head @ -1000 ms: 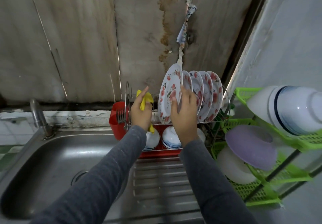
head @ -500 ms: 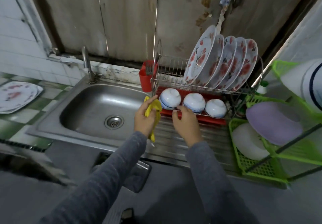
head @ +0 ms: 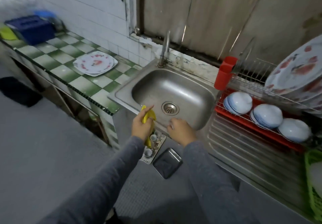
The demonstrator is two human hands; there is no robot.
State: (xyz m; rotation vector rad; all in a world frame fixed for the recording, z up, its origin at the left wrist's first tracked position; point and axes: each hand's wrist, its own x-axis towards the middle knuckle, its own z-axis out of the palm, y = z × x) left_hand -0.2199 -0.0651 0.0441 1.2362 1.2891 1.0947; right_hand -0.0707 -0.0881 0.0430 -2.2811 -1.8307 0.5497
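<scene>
Sink (head: 174, 82) below: left hand (head: 141, 128) fingers pinch the soft, light yellow cloth (head: 149, 115) by its middle; right hand (head: 181, 131) hangs loose, empty.

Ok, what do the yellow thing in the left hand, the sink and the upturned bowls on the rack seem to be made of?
The yellow cloth, gripped by the left hand, looks like soft matte fabric: it folds and hangs limp. The sink is probably stainless steel, brushed grey with dull highlights. The bowls are likely glazed ceramic, glossy white with blue bands, though melamine cannot be ruled out.
</scene>
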